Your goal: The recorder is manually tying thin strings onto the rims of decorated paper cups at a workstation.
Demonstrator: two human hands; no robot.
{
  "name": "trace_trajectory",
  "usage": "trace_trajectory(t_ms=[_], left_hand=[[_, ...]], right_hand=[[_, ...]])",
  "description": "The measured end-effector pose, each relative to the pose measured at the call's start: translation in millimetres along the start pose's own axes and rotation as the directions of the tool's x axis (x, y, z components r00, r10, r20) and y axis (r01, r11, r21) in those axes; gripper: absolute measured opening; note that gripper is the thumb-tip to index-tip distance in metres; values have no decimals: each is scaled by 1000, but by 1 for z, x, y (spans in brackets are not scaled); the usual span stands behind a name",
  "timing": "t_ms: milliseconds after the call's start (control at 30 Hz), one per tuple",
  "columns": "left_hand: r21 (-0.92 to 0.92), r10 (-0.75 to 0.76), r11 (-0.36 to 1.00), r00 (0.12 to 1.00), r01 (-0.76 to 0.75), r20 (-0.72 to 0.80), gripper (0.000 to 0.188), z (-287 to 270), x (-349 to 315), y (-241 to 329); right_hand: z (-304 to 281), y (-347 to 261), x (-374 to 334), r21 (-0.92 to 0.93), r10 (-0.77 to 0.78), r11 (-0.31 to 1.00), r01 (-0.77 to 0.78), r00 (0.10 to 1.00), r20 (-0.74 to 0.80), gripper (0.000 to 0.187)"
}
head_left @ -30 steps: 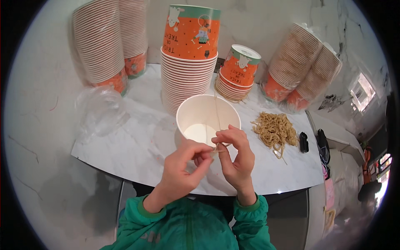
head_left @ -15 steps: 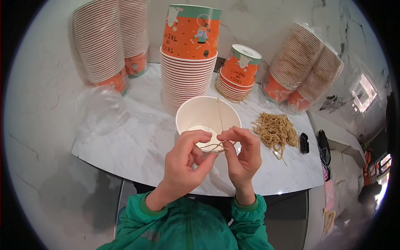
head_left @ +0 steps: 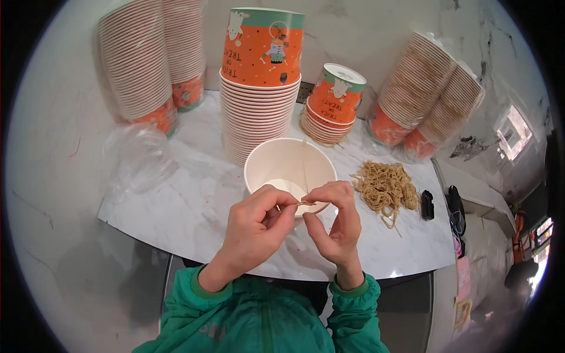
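Note:
A white paper bucket (head_left: 265,159) stands mouth up behind my hands, its near rim partly hidden by them. My left hand (head_left: 256,226) is closed, thumb and forefinger pinching a tan string (head_left: 305,203) over that near rim. The forefinger of my right hand (head_left: 336,226) is at the string, with the thumb held apart below it. A thin strand runs from the bucket's far rim down toward my right fingers. To the right lies a tangled heap of tan string (head_left: 386,188).
Behind stands a tall stack of upside-down orange buckets (head_left: 260,112), with a shorter stack (head_left: 332,103) to its right. Wrapped stacks stand at left (head_left: 132,65) and right (head_left: 415,88). Crumpled clear plastic (head_left: 141,156) lies left; a small black object (head_left: 428,205) sits near the table's right edge.
The string loop that was spread between my fingers is now drawn into a narrow bundle at my left fingertips. My right thumb has come away from its forefinger.

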State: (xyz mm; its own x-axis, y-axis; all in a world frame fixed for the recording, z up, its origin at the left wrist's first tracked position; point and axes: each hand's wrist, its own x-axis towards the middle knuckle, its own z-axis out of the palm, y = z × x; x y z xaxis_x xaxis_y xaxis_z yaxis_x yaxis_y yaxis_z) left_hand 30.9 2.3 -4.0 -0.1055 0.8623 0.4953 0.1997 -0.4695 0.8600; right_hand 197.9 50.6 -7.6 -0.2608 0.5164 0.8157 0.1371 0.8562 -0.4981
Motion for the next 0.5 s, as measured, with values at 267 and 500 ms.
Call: trace_trajectory(t_ms=[267, 500], left_hand=[[19, -45, 999, 998, 44, 34, 6, 0, 0, 5], [75, 19, 997, 999, -21, 29, 9, 2, -4, 0]], right_hand=[[1, 8, -3, -83, -83, 993, 85, 996, 28, 29], [3, 6, -1, -203, -107, 973, 112, 994, 37, 23]])
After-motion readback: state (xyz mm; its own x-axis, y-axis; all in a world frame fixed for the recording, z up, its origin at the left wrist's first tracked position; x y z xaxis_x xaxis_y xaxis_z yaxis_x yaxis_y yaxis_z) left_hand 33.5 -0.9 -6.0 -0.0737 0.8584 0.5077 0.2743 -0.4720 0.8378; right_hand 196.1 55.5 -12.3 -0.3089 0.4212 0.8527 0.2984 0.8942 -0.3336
